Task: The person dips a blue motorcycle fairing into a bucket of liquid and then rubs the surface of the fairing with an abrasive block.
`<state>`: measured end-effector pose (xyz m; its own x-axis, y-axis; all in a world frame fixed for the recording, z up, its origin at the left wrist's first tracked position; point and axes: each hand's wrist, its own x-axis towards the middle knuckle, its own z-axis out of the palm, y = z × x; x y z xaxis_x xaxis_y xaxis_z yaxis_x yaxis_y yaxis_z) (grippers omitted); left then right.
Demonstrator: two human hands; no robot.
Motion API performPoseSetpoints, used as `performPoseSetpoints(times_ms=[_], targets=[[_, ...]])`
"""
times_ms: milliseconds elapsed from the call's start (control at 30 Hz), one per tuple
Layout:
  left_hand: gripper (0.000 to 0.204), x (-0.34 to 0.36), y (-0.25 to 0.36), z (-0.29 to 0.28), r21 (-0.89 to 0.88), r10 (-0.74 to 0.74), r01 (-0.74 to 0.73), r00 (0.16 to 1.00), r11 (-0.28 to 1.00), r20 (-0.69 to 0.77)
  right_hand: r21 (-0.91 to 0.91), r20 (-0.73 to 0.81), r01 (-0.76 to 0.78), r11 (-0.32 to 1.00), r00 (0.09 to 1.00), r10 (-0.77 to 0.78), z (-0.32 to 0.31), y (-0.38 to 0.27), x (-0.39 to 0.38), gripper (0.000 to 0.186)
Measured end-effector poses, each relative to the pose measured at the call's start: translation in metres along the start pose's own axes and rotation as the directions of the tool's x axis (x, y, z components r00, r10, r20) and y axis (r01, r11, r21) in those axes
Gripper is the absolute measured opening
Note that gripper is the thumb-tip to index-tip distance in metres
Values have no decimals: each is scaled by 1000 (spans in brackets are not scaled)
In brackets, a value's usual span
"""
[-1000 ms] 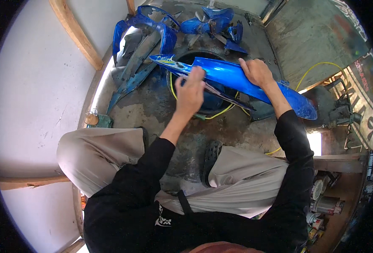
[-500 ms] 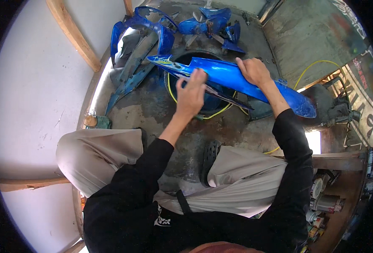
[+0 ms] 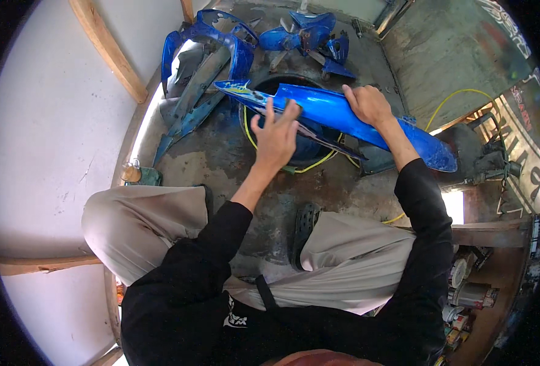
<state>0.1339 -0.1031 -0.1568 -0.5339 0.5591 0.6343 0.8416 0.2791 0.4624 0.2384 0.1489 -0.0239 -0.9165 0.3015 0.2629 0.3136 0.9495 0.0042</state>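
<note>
A long glossy blue motorcycle body panel [image 3: 328,107] lies slanted across a dark round tub [image 3: 282,79], its worn, patterned end to the left. My right hand [image 3: 370,107] grips the panel's upper edge near the middle, thumb on the near face. Over the panel's left part, my left hand [image 3: 276,137] has its fingers spread, the tips close to the lower edge. Something small and dark may be under those fingertips; I cannot make it out.
Several more blue body panels [image 3: 239,58] and a blue cluster of parts [image 3: 306,39] lie on the floor beyond. A yellow hose [image 3: 316,163] curls around the tub. At the left wall stands a small green container [image 3: 151,177]. Cans [image 3: 474,296] fill a shelf at right.
My left hand's fingers have spread wider apart, and the hand has shifted only slightly. The panel and my right hand hold almost the same place.
</note>
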Motion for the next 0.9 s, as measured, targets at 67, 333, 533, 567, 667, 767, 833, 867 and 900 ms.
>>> performPoseSetpoints(times_ms=[67,333,533,567,667,767,833,867,900], targets=[[42,2,-33,-5,29,-44,45,999,999,-28,-17,13,19,1000,1000,-19,-1,-4,2,63],[45,-1,-3,2,74,-115,115,993,991,-1,-20,-21,2,1000,1000,-3,3,-2,-1,64],[41,-7,15,-1,-44,35,-35,999,998,-4,4,-23,-1,1000,1000,1,-2,-8,-1,63],[42,-4,4,-1,-29,16,-17,1000,999,-17,-5,-38,12,1000,999,-12,-2,-8,-1,63],[45,5,-27,-8,68,-182,187,981,980,-72,5,-13,19,1000,1000,-19,-4,-8,-2,63],[46,3,-48,-9,87,-263,269,962,959,-74,6,0,-4,1000,1000,4,-5,-13,0,63],[46,3,-23,-3,83,-243,243,970,966,-16,-4,0,-4,1000,1000,4,-2,-11,-2,63],[45,-1,-5,0,58,-163,163,987,985,-12,-14,-1,-1,1000,1000,1,-2,-10,-3,63],[45,-4,10,3,33,-81,81,997,996,-15,-17,-3,1,1000,1000,-1,-2,-9,-2,63]])
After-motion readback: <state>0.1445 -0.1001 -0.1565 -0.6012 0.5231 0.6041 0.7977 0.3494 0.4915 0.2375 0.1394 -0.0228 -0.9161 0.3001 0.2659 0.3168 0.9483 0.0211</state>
